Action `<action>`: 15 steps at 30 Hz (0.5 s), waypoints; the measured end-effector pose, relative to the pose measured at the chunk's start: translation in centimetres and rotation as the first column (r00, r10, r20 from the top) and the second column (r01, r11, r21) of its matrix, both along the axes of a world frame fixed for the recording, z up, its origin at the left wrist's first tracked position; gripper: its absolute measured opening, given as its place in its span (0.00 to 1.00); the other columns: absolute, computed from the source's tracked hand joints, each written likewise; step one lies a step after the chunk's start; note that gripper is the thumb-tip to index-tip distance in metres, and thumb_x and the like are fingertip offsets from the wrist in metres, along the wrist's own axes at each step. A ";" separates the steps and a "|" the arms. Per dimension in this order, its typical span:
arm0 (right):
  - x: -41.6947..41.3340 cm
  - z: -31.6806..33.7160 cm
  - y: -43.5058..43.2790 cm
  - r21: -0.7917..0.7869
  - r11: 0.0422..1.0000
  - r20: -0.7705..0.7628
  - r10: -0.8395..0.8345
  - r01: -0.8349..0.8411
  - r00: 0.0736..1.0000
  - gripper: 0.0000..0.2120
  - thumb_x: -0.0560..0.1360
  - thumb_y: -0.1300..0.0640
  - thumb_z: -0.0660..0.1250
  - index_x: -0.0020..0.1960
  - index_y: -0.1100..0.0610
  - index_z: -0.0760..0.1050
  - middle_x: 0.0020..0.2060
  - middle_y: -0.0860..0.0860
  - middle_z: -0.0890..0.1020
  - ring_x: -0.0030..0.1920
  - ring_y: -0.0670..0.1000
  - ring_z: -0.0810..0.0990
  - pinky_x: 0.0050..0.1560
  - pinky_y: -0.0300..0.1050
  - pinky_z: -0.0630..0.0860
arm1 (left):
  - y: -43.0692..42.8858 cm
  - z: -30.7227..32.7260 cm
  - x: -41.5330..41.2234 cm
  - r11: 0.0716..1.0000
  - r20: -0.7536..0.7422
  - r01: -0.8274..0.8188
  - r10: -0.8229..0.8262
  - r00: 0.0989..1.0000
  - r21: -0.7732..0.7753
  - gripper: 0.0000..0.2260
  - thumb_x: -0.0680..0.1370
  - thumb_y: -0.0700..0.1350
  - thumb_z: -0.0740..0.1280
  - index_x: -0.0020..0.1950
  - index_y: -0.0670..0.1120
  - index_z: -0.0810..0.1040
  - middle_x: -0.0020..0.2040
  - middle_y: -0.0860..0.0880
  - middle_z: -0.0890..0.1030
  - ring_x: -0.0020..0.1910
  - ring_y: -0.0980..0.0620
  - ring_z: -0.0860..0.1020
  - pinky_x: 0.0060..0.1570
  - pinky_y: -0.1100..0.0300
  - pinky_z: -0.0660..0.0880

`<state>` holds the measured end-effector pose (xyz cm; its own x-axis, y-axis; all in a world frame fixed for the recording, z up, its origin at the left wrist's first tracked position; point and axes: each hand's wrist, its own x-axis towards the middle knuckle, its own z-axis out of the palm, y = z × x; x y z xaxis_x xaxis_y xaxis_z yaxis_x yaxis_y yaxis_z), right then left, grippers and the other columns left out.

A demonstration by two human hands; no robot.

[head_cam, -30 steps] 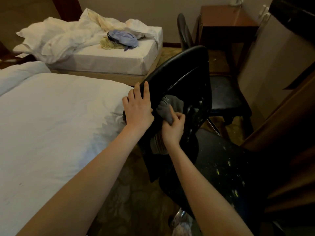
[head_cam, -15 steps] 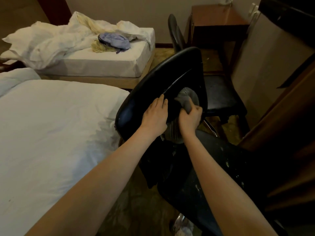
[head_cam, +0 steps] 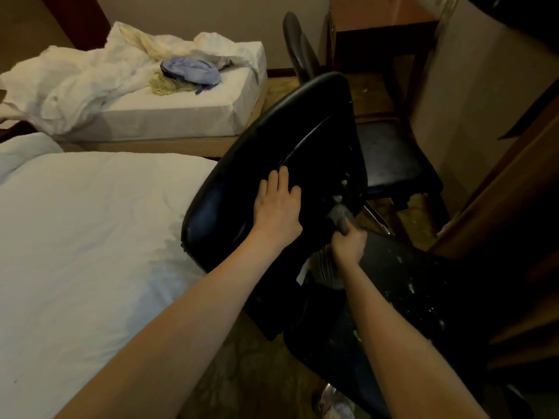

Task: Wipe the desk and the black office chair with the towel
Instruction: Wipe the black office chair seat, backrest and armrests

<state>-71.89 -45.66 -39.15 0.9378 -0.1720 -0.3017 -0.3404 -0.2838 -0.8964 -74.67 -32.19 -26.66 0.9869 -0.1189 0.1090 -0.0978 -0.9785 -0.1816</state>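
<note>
Two bare hands work on the black office chair [head_cam: 272,152], which fills the middle of the frame. Its backrest leans toward the left, and its upper edge points to the top centre. The left hand [head_cam: 276,207] lies flat on the shiny surface of the backrest, a little below the middle. Its fingers are straight and close together, and they hold nothing. The right hand [head_cam: 348,247] is just to the right of it and slightly lower. Its fingers are curled around the grey towel [head_cam: 340,217] and grip it firmly. The bunched end of the towel comes out above the fist and touches the lower right edge of the backrest, and another part of it hangs down below the hand. The seat [head_cam: 408,297] of the chair is at the lower right and has many small pale specks on it.

A bed with a white cover [head_cam: 90,237] takes the left side of the frame and touches the backrest. A second bed [head_cam: 181,116] is at the upper left, with crumpled white sheets and a blue cloth [head_cam: 190,69] on top. Behind the office chair, at the upper right, a second chair with a dark seat [head_cam: 390,158] stands near a wooden table [head_cam: 387,34]. A brown wooden panel [head_cam: 514,192] runs along the right edge; I cannot tell if it is part of the desk.
</note>
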 end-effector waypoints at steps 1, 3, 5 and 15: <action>0.6 1.2 0.6 0.016 0.999 0.074 -0.051 0.050 0.996 0.21 0.78 0.65 0.57 0.71 0.57 0.67 0.63 0.59 0.66 0.59 0.59 0.71 0.64 0.49 0.65 | -0.4 0.0 0.5 1.000 -0.015 -0.004 0.004 1.000 0.027 0.23 0.76 0.47 0.63 0.69 0.44 0.64 0.75 0.38 0.51 0.73 0.38 0.53 0.71 0.48 0.53; 1.7 3.2 2.2 0.000 0.994 0.240 -0.103 0.106 0.965 0.23 0.77 0.66 0.59 0.71 0.56 0.67 0.59 0.55 0.67 0.55 0.54 0.71 0.59 0.44 0.66 | -1.0 -0.1 1.6 0.998 -0.033 -0.014 0.016 0.999 0.061 0.25 0.75 0.47 0.64 0.71 0.44 0.62 0.76 0.39 0.50 0.74 0.39 0.51 0.71 0.48 0.52; 2.1 3.9 3.7 -0.089 0.995 0.401 0.004 0.034 0.916 0.27 0.75 0.67 0.61 0.72 0.54 0.66 0.54 0.52 0.66 0.51 0.50 0.69 0.54 0.42 0.67 | -1.2 -0.3 2.5 0.996 -0.009 -0.022 0.023 1.000 0.085 0.24 0.75 0.48 0.63 0.70 0.44 0.63 0.76 0.40 0.51 0.74 0.39 0.52 0.70 0.48 0.54; 3.7 -1.8 -1.5 -0.209 0.969 -0.175 0.096 -0.132 0.980 0.18 0.79 0.62 0.57 0.68 0.59 0.69 0.66 0.62 0.64 0.61 0.67 0.68 0.61 0.51 0.66 | -2.3 -1.1 4.1 0.980 -0.024 0.030 -0.026 0.999 0.197 0.22 0.77 0.48 0.62 0.69 0.44 0.63 0.76 0.39 0.49 0.74 0.38 0.52 0.70 0.46 0.54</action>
